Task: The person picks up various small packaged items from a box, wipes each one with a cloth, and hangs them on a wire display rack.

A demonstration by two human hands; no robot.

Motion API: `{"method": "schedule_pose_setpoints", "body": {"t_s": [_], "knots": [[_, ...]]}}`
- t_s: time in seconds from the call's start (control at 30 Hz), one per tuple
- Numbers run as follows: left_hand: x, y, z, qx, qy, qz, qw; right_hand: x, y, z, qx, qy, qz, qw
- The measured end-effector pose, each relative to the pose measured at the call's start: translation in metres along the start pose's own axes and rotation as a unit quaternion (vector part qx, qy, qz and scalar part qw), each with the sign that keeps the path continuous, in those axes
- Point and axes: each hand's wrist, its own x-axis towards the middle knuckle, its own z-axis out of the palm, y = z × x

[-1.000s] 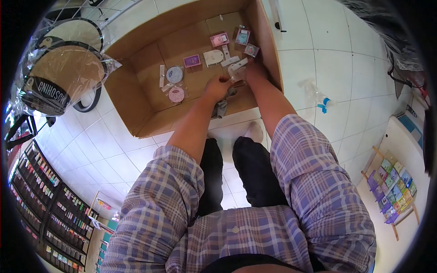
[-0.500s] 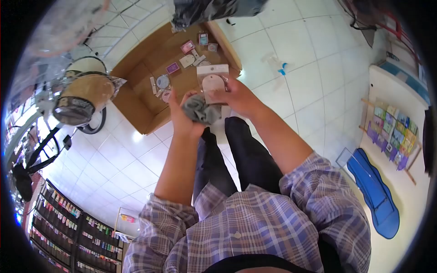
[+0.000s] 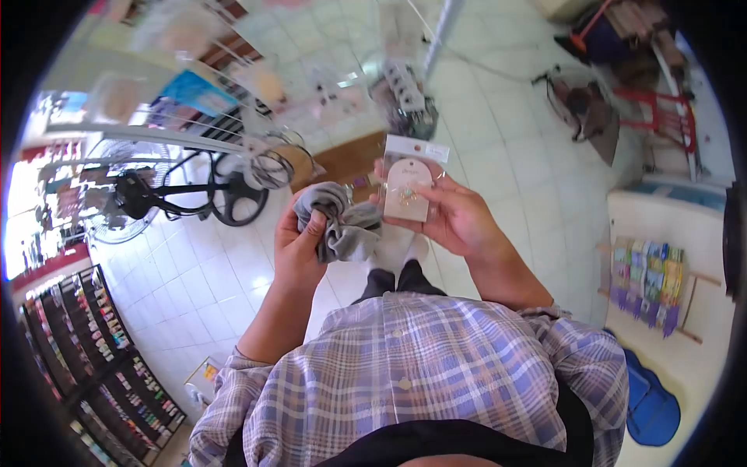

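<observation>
My left hand (image 3: 302,247) grips a crumpled grey cloth (image 3: 336,226), its thumb pressed into the folds. To the right of the cloth, my right hand (image 3: 459,214) pinches a clear plastic packet (image 3: 395,156) with a pale card inside. A small yellow and greenish item shows on the card, near my thumb. Both hands are raised in front of my body, close together but apart. Beyond them on the floor lies a cardboard box (image 3: 350,162), partly hidden by the packet, the cloth and hanging goods.
A wire rack with hanging packets (image 3: 327,93) stands ahead. A black-based fan (image 3: 187,191) is at left, and dark display shelves (image 3: 101,358) at lower left. A red chair (image 3: 661,117), a hanging card display (image 3: 647,284) and a blue object (image 3: 652,401) are at right.
The view has lifted, bringing the rack and red chair into sight and the box mostly out of it. Both hands have risen from the box with the cloth and packet still held.
</observation>
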Motion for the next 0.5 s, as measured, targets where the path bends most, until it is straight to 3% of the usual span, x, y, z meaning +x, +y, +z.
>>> {"method": "schedule_pose_setpoints", "body": {"t_s": [0.07, 0.1, 0.17, 0.2, 0.23, 0.27, 0.33, 0.4, 0.5], "knots": [[0.003, 0.023, 0.015, 0.050, 0.012, 0.081, 0.995, 0.006, -0.006, 0.019, 0.013, -0.058, 0.030, 0.998], [0.001, 0.035, 0.024, 0.146, 0.027, 0.145, 0.978, 0.010, -0.006, 0.026, -0.003, -0.086, 0.030, 0.996], [0.003, 0.055, 0.036, 0.346, 0.031, 0.271, 0.898, 0.018, -0.003, 0.041, -0.017, -0.108, 0.034, 0.993], [0.010, 0.067, 0.042, 0.348, 0.037, 0.278, 0.895, 0.022, -0.001, 0.048, -0.022, -0.116, 0.035, 0.992], [0.015, 0.079, 0.048, 0.460, -0.051, 0.394, 0.794, 0.023, 0.001, 0.054, -0.025, -0.123, 0.039, 0.991], [0.018, 0.084, 0.050, 0.555, -0.137, 0.487, 0.660, 0.026, 0.001, 0.056, -0.024, -0.143, 0.048, 0.988], [0.014, 0.083, 0.056, 0.566, -0.157, 0.489, 0.645, 0.026, 0.001, 0.067, -0.023, -0.167, 0.056, 0.984], [0.013, 0.086, 0.054, 0.572, -0.181, 0.492, 0.631, 0.020, -0.004, 0.082, -0.181, -0.144, 0.024, 0.973], [0.020, 0.094, 0.035, 0.616, -0.075, 0.514, 0.591, 0.023, -0.003, 0.082, -0.080, -0.156, 0.051, 0.983]]}}
